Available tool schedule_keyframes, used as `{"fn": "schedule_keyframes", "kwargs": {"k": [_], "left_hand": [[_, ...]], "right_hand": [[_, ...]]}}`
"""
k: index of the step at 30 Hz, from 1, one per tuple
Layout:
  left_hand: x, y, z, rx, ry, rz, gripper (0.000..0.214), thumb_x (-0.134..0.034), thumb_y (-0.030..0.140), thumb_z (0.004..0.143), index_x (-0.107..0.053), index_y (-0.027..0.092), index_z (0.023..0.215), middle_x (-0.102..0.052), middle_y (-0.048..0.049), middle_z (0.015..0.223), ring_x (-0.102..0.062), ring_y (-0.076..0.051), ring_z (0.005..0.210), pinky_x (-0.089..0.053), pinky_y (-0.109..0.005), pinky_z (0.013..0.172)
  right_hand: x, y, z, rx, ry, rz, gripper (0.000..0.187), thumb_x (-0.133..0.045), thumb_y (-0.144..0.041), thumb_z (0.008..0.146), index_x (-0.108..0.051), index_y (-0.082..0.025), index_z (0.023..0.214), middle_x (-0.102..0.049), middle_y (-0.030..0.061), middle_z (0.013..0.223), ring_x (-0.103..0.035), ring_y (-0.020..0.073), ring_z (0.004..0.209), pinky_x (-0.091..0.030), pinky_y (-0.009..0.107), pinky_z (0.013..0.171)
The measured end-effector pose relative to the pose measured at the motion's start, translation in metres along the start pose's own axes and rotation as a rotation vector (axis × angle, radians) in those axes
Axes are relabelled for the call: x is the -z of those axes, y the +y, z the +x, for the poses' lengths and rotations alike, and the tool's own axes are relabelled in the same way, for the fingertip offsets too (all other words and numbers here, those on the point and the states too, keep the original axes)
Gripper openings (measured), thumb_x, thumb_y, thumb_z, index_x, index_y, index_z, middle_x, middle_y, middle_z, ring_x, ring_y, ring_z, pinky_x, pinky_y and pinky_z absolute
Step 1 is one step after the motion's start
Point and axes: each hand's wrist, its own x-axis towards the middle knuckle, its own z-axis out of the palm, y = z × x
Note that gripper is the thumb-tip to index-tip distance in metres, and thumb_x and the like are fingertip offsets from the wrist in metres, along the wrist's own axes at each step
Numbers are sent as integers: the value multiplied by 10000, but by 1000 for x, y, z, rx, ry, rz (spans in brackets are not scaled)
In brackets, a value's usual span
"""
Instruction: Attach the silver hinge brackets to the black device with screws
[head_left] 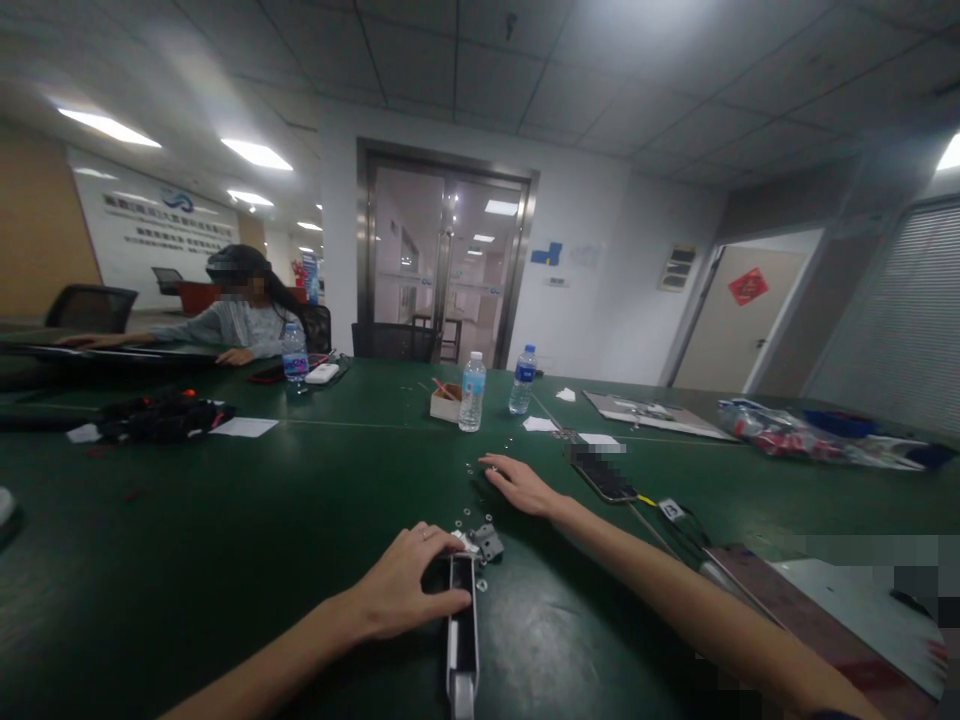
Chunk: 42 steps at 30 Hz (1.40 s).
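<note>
My left hand (pixel 409 585) grips a long, narrow metal channel (pixel 463 625), pale at the edges and dark inside, with the thumb across it. At the far end of the channel lies a grey metal bracket (pixel 489 543), beside the fingertips. Several small nuts or washers (pixel 482 585) are scattered around the bracket. Farther forward, my right hand (pixel 521 485) rests low over the table with its fingers stretched out and slightly apart. Small bright pieces (pixel 469 468) lie near its fingertips; whether it touches one is too small to tell.
Ahead on the green table (pixel 300 520) stand a small box (pixel 445 403) and water bottles (pixel 472 392). A phone (pixel 602 473) with a cable lies right of my right hand. Plastic bags (pixel 817 435) are at far right. Another person (pixel 251 310) sits across at the left, near black gear (pixel 161 412).
</note>
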Motion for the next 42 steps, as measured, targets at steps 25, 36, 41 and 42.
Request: {"fn": "schedule_keyframes", "kwargs": {"k": [25, 36, 41, 42], "left_hand": [[3, 4, -1, 14, -9, -20, 458, -539, 498, 809, -541, 254, 1198, -547, -55, 1182, -490, -260, 1032, -411, -397, 893], [-6, -2, 3, -32, 32, 72, 434, -500, 463, 837, -536, 227, 1199, -551, -68, 1185, -474, -277, 1075, -385, -436, 925], [-4, 1, 1, -30, 33, 63, 431, -511, 422, 839, -526, 220, 1220, -561, -66, 1174, -498, -255, 1038, -404, -416, 907], [-5, 0, 2, -33, 29, 54, 441, -520, 421, 836, -518, 227, 1231, -557, -65, 1190, -499, -254, 1041, -408, -412, 905]], "right_hand": [[5, 85, 78, -462, -139, -218, 736, -201, -579, 925, -221, -61, 1448, -126, 196, 1509, -96, 296, 1395, -80, 482, 1105], [17, 24, 10, 29, -263, -136, 530, -282, -489, 942, -464, -200, 1348, -481, 40, 1370, -438, 197, 1250, -297, 303, 1060], [43, 83, 67, -381, -66, -450, 348, -454, -281, 887, -616, -179, 1177, -607, 111, 1208, -520, 257, 1156, -364, 319, 978], [44, 99, 79, -424, -58, -463, 337, -453, -254, 883, -624, -169, 1162, -613, 130, 1189, -531, 262, 1141, -376, 323, 960]]}}
